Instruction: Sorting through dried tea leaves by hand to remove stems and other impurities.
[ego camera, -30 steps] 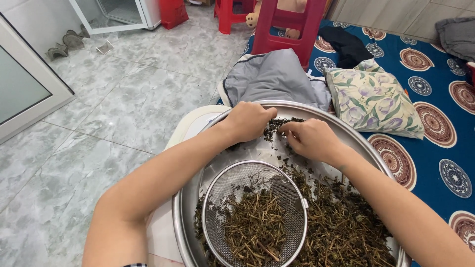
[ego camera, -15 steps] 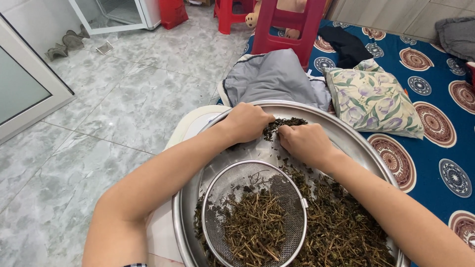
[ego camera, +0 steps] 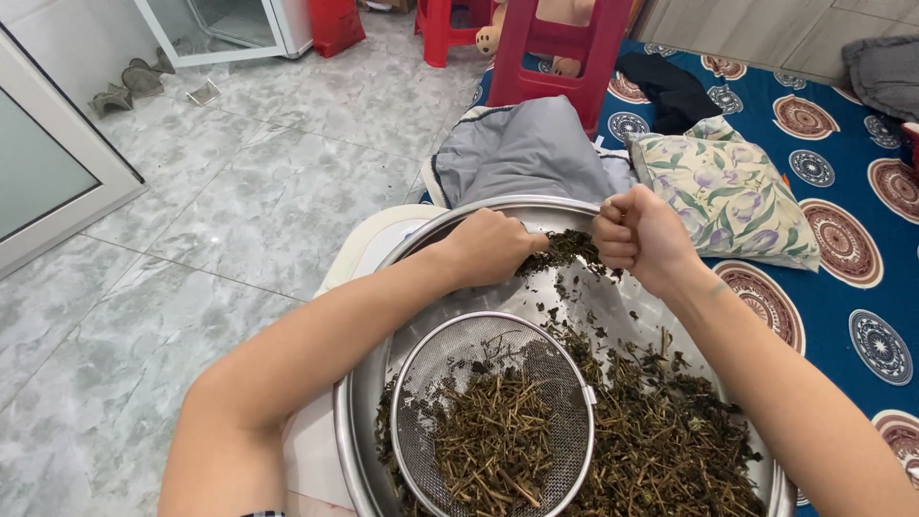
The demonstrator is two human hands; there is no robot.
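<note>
Left hand (ego camera: 496,247) fisted on dried herbs (ego camera: 567,251) | right hand (ego camera: 639,236) fisted | round steel basin (ego camera: 498,210) | mesh sieve (ego camera: 493,412), brittle stems

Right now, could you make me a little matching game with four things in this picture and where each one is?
Things:
1. mesh sieve
2. floral pillow
3. red plastic chair
4. left hand

Places:
A. on the blue patterned mat
B. at the far rim of the metal basin, on dark leaves
C. inside the basin, holding dried stems
D. beyond the grey cloth

Pairs: 1-C, 2-A, 3-D, 4-B
</note>
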